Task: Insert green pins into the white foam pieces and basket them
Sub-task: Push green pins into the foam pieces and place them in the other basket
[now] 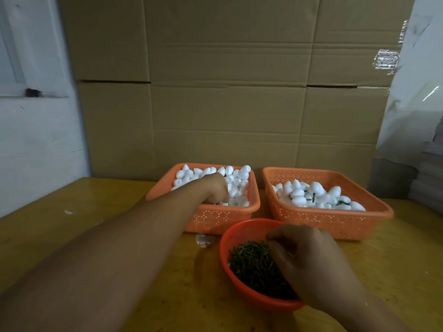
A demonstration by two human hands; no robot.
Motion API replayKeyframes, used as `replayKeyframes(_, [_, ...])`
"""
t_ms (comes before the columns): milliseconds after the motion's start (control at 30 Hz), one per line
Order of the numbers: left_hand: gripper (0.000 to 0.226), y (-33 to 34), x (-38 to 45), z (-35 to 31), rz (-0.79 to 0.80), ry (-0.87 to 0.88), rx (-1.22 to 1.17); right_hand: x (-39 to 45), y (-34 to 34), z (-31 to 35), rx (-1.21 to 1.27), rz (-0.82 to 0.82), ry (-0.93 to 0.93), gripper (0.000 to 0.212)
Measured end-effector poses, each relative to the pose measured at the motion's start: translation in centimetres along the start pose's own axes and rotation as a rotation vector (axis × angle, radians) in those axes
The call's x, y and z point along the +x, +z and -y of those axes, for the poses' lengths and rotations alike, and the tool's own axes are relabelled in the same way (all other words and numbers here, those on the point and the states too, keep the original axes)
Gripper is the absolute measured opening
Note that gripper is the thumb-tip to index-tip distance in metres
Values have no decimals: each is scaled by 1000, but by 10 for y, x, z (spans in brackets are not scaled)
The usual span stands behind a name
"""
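Note:
The left orange basket (254, 202) is heaped with plain white foam pieces (236, 180). My left hand (215, 188) reaches into its near side, fingers curled down round a foam piece, with the fingertips buried. The right orange basket (335, 224) holds foam pieces with green pins in them (311, 196). A round red bowl (226, 245) in front is full of loose green pins (251, 262). My right hand (309, 262) lies over the bowl's right half, its bunched fingertips pinching at the pins.
Everything stands on a yellow wooden table (96, 212). A small white foam scrap (203, 240) lies between the left basket and the bowl. Stacked cardboard boxes (227, 92) form a wall right behind the baskets. Grey stacked sheets (429, 178) sit at the far right.

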State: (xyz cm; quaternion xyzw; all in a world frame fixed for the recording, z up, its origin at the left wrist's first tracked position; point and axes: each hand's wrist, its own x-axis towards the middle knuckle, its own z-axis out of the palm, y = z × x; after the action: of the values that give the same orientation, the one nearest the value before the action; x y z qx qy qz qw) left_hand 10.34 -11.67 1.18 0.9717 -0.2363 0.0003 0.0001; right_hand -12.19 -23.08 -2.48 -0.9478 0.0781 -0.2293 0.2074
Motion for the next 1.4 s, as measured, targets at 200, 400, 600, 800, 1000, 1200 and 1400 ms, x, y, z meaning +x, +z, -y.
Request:
replayKeyframes(200, [65, 7, 14, -6, 116, -27, 86, -1, 2, -1, -2, 6, -18, 15])
replayKeyframes(400, [101, 16, 23, -10, 71, -80, 99, -1, 3, -1, -8, -12, -42, 12])
replayKeyframes(600, [85, 16, 22, -8, 89, -77, 72, -1, 3, -2, -9, -10, -52, 11])
replayKeyframes(800, [80, 12, 18, -12, 114, -60, 106, 0, 4, -3, -15, -1, -54, 14])
replayKeyframes(1000, [61, 10, 12, -13, 133, -36, 79, -1, 4, -4, -16, -6, -52, 14])
replayKeyframes(1200, [70, 7, 9, -15, 101, -26, 149, 0, 5, -6, -23, -12, -62, 12])
replayKeyframes(1400, [61, -5, 13, -9, 64, -2, 54, 1, 4, -8, -28, -11, -74, 11])
